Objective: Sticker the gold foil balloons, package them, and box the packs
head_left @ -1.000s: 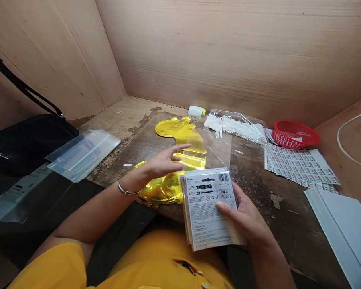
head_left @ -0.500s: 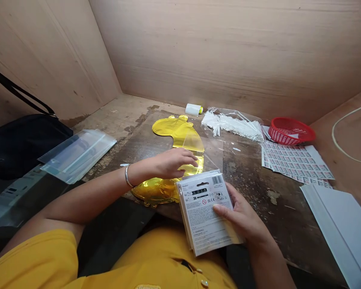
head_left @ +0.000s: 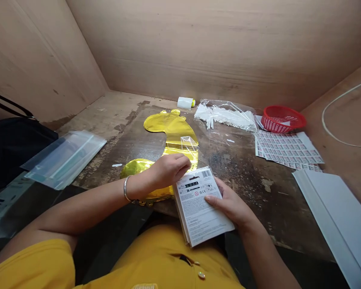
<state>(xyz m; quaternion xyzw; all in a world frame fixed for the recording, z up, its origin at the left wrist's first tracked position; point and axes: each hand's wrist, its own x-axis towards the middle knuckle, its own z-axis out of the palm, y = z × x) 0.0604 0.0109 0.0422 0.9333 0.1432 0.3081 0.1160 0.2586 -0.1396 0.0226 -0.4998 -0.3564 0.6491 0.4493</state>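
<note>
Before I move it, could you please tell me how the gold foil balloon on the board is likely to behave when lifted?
The gold foil balloon lies flat and looks deflated, so it will probably feel very light and floppy. Its glossy surface may also slide easily across the worn wooden board.

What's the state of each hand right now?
Left hand: curled over the gold foil balloon; cannot tell if it is gripping.
Right hand: closed, holding a stack of printed card packets.
</note>
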